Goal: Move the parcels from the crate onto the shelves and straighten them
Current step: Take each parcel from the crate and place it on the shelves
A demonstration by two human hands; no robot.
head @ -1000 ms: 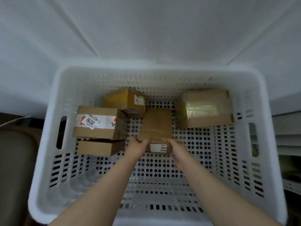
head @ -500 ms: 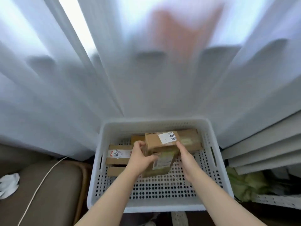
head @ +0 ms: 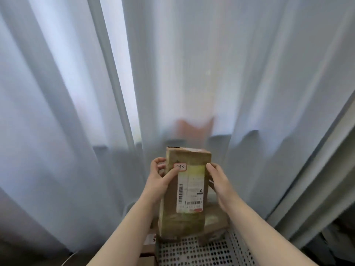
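A brown cardboard parcel [head: 185, 191] with a white shipping label and a small red-edged sticker is lifted up on end in front of me. My left hand [head: 160, 176] grips its left side, thumb across the front near the sticker. My right hand [head: 219, 181] grips its right side, fingers behind. Below it lies the white perforated crate [head: 201, 250]; another parcel [head: 215, 221] shows there, mostly hidden by the held one. A parcel with a red-and-white label [head: 150, 239] peeks out beside my left forearm.
Pale sheer curtains [head: 96, 93] hang straight ahead, filling most of the view. Something orange [head: 194, 127] shows dimly behind them. At the right edge runs a grey frame or shelf upright [head: 326, 169]. Dark floor lies at lower left.
Both hands have lifted the parcel out of the crate and turned it upright, label facing me. My view has tilted up, so most of the crate has dropped out of frame.
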